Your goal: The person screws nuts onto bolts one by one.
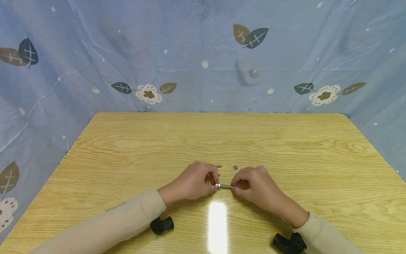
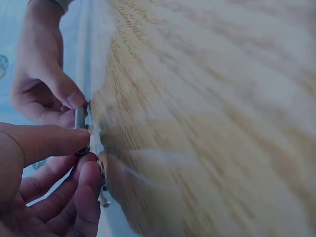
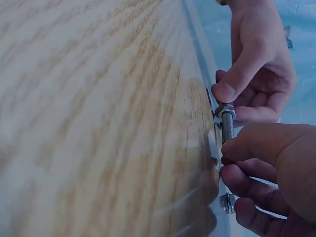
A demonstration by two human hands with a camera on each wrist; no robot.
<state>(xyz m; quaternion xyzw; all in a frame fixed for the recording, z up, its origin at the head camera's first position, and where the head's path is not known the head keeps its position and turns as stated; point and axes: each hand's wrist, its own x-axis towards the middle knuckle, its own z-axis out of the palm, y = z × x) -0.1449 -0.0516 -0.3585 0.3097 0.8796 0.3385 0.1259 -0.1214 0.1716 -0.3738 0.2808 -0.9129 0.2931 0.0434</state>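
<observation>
Both hands meet at one silver metal bolt [image 1: 226, 186], held level close over the table. My left hand [image 1: 197, 180] pinches its left end between thumb and fingers, hiding most of that end. A hex nut [image 3: 226, 109] sits around the bolt right at the left fingertips, threaded shank [image 3: 227, 129] showing beyond it. On the other side, my right hand [image 1: 258, 187] pinches the shank's far end between thumb and index finger. Just behind the hands, a small loose nut [image 1: 235, 167] lies on the table.
A thin metal rod end [image 1: 219, 166] and another small metal tip [image 1: 219, 175] stick out from behind the left hand. The wood-grain table [image 1: 127, 141] backs onto a patterned blue cloth [image 1: 203, 35]. Black wrist devices [image 1: 162, 225] hang under both forearms.
</observation>
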